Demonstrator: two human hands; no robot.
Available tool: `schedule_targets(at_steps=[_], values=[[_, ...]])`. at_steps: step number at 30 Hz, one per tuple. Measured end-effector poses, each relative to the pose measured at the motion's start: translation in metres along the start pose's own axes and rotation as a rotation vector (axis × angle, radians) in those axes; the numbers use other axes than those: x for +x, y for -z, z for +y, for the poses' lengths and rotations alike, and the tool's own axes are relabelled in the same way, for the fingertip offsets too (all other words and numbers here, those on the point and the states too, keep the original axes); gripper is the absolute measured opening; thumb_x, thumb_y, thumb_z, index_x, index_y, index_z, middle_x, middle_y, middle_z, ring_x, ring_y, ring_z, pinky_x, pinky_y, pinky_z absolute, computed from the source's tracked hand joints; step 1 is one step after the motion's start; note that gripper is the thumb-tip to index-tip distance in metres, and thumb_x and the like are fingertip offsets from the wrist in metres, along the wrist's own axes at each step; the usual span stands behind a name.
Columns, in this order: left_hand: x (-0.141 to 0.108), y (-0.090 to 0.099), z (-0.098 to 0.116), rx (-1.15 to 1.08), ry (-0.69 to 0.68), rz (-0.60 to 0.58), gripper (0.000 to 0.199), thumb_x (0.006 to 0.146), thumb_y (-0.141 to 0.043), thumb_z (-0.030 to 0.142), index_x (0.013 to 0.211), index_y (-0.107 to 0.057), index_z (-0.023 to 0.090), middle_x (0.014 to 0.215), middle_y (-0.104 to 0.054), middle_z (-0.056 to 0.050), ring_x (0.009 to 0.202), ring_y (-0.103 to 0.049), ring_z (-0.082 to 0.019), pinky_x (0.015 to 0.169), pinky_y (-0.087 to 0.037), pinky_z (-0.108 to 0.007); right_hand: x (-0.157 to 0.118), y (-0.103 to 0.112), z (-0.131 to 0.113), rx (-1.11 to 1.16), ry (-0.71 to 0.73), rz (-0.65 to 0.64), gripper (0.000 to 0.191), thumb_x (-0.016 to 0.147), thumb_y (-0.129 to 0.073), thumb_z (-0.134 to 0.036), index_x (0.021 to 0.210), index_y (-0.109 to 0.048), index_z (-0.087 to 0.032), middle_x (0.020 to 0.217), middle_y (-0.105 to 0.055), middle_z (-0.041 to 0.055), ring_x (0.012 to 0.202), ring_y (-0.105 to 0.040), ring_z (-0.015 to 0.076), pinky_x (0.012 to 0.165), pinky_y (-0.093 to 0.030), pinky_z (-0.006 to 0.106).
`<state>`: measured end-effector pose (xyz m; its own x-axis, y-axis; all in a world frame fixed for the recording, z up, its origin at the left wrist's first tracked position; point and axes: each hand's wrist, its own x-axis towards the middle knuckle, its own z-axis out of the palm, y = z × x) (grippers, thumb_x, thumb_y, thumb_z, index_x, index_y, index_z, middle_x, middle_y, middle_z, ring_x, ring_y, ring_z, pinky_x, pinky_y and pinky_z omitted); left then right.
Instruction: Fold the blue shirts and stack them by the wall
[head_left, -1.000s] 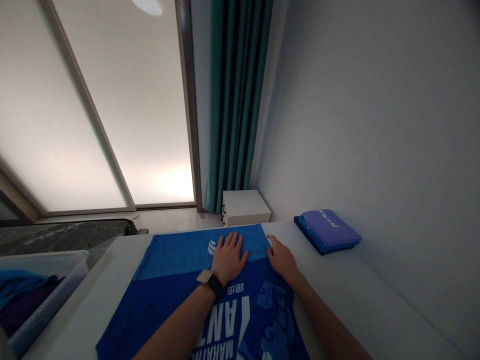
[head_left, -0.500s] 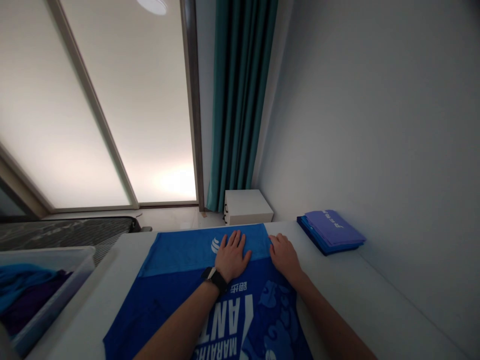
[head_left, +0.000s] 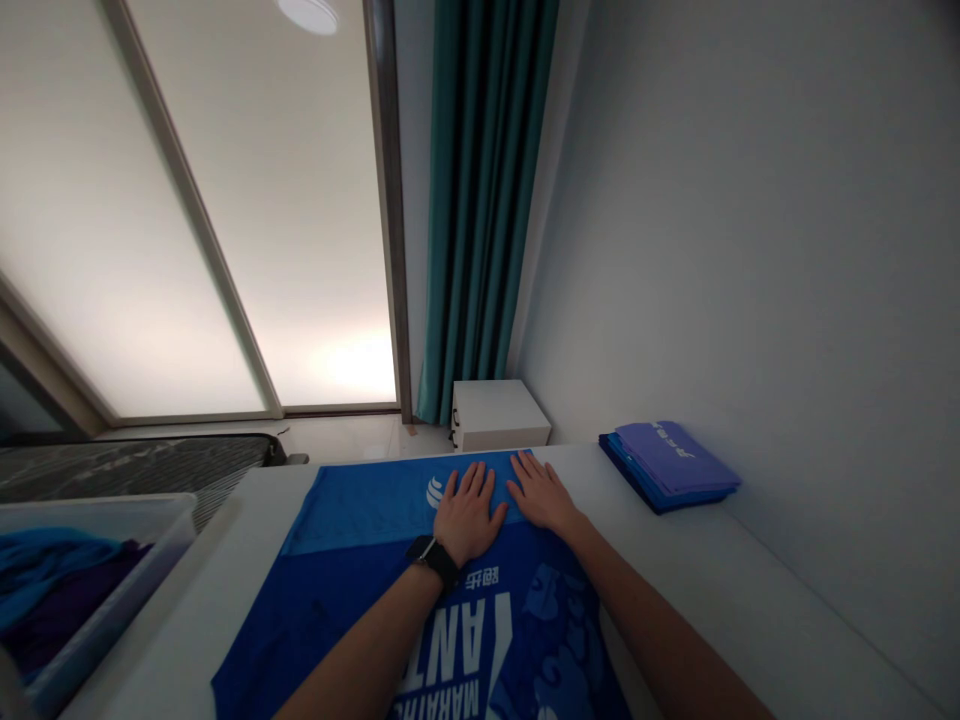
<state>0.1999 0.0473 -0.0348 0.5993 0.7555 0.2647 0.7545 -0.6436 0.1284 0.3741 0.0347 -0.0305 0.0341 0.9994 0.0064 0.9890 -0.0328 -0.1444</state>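
Observation:
A blue garment (head_left: 337, 590) with a lighter blue band and white lettering lies spread on the white table (head_left: 281, 487), its near part running out of view at the bottom. My left hand (head_left: 468, 515), with a black watch on the wrist, rests open on it beside the white logo, fingers apart. Just to the right, my right hand (head_left: 541, 492) lies flat with its fingers spread on the light band near the garment's far right corner. Neither hand holds anything.
Folded cloths, purple on top (head_left: 675, 458), are stacked at the table's right by the wall. A translucent bin (head_left: 169, 540) with blue and dark purple cloth (head_left: 56, 565) stands at the left. Beyond the table are a white cabinet (head_left: 499, 408) and a teal curtain (head_left: 484, 200).
My right hand has moved left from the garment's right edge onto the light band, and its bent fingers have spread out. My left hand stays on the cloth.

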Motion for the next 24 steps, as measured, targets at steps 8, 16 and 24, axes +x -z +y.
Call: schedule_targets(at_steps=[8, 16, 24], values=[[0.001, -0.001, 0.000, -0.005, 0.004, -0.018, 0.061, 0.097, -0.027, 0.052, 0.146, -0.039, 0.017, 0.153, -0.036, -0.010, 0.143, -0.026, -0.025, 0.116, -0.020, -0.049, -0.003, -0.009, 0.008, -0.017, 0.017, 0.045, 0.061, 0.098, -0.027, -0.046, 0.151, -0.027, -0.017, 0.158, -0.021, 0.0082, 0.146, -0.013, 0.0210, 0.117, -0.008, 0.047], [-0.013, 0.021, -0.053, 0.022, 0.105, -0.107, 0.061, 0.097, -0.027, 0.051, 0.147, -0.037, 0.018, 0.154, -0.033, -0.009, 0.144, -0.024, -0.025, 0.116, -0.019, -0.049, -0.003, -0.009, 0.007, -0.042, 0.000, 0.028, 0.064, 0.097, -0.024, -0.049, 0.151, -0.025, -0.015, 0.159, -0.020, 0.0059, 0.147, -0.009, 0.0216, 0.118, -0.007, 0.045], [-0.061, 0.053, -0.145, 0.125, 0.308, -0.188, 0.061, 0.098, -0.026, 0.049, 0.149, -0.031, 0.016, 0.157, -0.026, -0.009, 0.145, -0.021, -0.023, 0.117, -0.016, -0.047, 0.000, -0.016, 0.010, -0.053, -0.003, 0.030, 0.065, 0.097, -0.023, -0.050, 0.151, -0.025, -0.014, 0.158, -0.021, 0.0073, 0.147, -0.010, 0.0216, 0.118, -0.007, 0.046]])
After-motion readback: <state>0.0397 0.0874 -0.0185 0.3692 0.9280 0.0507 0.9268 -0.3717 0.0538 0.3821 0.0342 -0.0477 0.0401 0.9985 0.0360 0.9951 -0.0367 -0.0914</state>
